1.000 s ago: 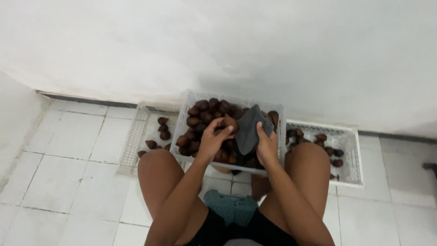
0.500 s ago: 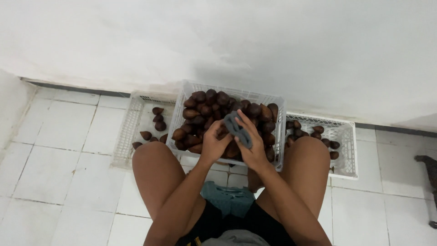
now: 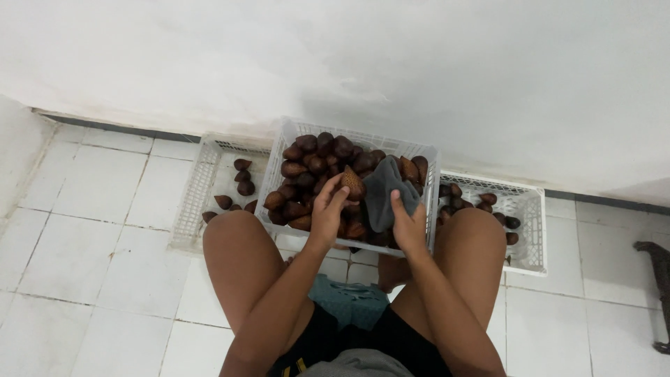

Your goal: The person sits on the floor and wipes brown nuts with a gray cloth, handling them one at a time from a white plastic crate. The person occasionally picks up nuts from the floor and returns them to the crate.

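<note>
Two hands over the middle crate [image 3: 279, 157], heaped with brown scaly fruit! Left hand [image 3: 326, 213] has one pointed fruit [image 3: 353, 184] pinched at its fingers [image 3: 336, 198], tip up, just above the pile. Right hand [image 3: 408, 225] grips a grey cloth [image 3: 385, 192], fingers curled into it, right beside that fruit and touching it. Cloth covers the fruit's far side; the right fingertips are buried in its folds. Knees hide the crate's near edge.
</note>
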